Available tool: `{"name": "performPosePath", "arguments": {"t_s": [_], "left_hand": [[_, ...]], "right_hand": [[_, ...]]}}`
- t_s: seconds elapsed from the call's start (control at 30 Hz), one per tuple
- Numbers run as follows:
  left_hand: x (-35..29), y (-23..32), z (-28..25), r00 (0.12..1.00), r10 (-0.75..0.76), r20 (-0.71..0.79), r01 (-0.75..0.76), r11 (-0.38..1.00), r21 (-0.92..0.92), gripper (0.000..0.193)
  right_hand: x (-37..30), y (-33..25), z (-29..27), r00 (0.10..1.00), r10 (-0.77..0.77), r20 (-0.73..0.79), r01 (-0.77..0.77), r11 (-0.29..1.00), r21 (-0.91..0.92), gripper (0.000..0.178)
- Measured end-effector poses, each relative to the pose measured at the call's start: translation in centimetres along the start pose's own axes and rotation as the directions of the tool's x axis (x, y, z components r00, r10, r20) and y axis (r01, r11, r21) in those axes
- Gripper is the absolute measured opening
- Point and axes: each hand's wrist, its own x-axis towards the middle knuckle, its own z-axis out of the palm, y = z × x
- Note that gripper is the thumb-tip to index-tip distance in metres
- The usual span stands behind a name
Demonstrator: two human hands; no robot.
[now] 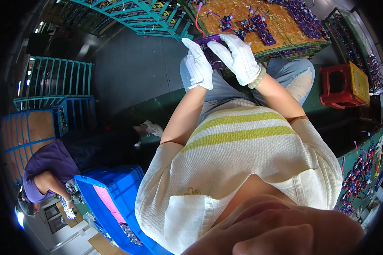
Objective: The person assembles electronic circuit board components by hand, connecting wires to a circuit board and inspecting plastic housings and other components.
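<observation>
We see two gloved hands close together above the lap, with one purple circuit board (pixel 216 63) between them, just before the near edge of the work table. The right hand (pixel 241 59) is clamped on the board, some of its fingers lying over the face. The left hand (pixel 198 66) meets the left edge with its fingers nearly straight; how firmly it grips, we cannot tell. A red wire (pixel 198 23) rises at the upper end of the board.

The wooden table top (pixel 212 27) bears more purple boards (pixel 266 36) with coloured wires, and a dense group of them lies toward its far right corner.

Behind the person, on the left, we find a blue crate (pixel 115 183). In it there is a pink sheet (pixel 107 199) along the inside, and lower down a heap of small dark and pale parts (pixel 130 233), too small for us to name. At the lower right, a green bench (pixel 349 163) carries a crowded pile of wired boards (pixel 361 180). A red stool (pixel 331 87) with a yellow top stands to the right of the table.
</observation>
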Motion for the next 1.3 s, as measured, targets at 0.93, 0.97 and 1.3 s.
{"name": "performPosePath", "arguments": {"t_s": [0.93,0.97,1.3], "left_hand": [[1.5,0.6,0.0,0.903,-0.156,0.4,0.426,0.445,-0.788,0.077],[1.1,1.0,0.0,0.93,-0.156,0.333,0.367,0.444,-0.817,0.076],[-0.1,1.4,-0.5,0.977,-0.121,0.177,0.215,0.544,-0.811,0.054]], "right_hand": [[-2.3,0.9,2.2,0.798,0.603,0.0,-0.439,0.58,0.687,0.02],[-2.2,0.9,2.0,0.797,0.604,-0.001,-0.438,0.58,0.687,0.02],[-1.4,1.0,1.5,0.756,0.647,0.1,-0.487,0.454,0.746,0.024]]}}
